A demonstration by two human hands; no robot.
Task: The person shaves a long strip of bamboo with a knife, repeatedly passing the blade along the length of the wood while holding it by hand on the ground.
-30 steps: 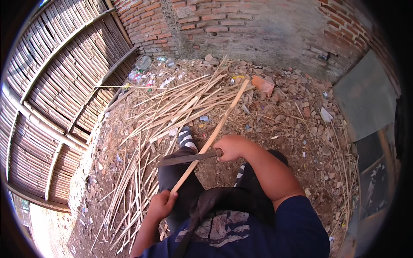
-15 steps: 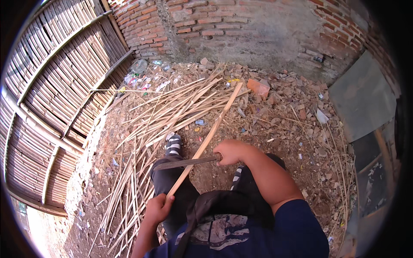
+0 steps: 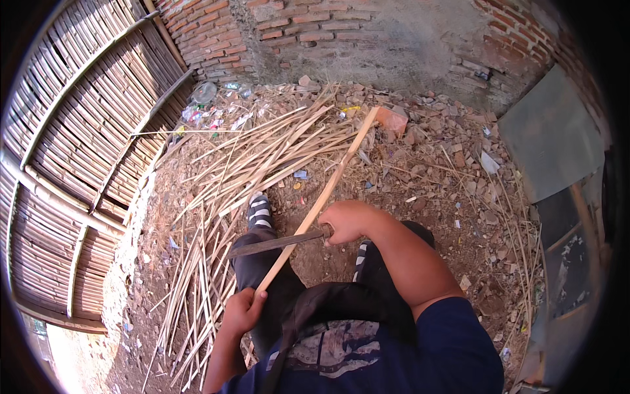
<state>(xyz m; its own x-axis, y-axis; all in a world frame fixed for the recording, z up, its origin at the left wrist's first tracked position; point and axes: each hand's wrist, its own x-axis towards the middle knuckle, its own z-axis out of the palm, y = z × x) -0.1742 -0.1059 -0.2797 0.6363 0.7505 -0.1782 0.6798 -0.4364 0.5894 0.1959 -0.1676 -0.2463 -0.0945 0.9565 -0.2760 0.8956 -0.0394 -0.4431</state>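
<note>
My left hand (image 3: 243, 310) is closed around the near end of a long, pale wooden strip (image 3: 336, 177), possibly split bamboo. The strip slants away from me to the upper right, its far end by an orange brick piece (image 3: 392, 120). My right hand (image 3: 348, 222) grips the handle of a machete (image 3: 262, 245) with a dark, worn blade. That blade lies across the strip at its lower half, pointing left over my left knee. Where exactly the edge meets the wood is too small to tell.
Long thin strips (image 3: 272, 151) lie heaped on the ground ahead and to my left. Brick rubble and litter run along the brick wall (image 3: 315, 36). A bamboo-slat panel (image 3: 85, 125) stands left; a grey sheet (image 3: 554, 134) leans at the right.
My right hand has moved slightly left, closer to the strip, so more of the blade reaches past it. The strip's far end has swung a little right toward the brick piece.
</note>
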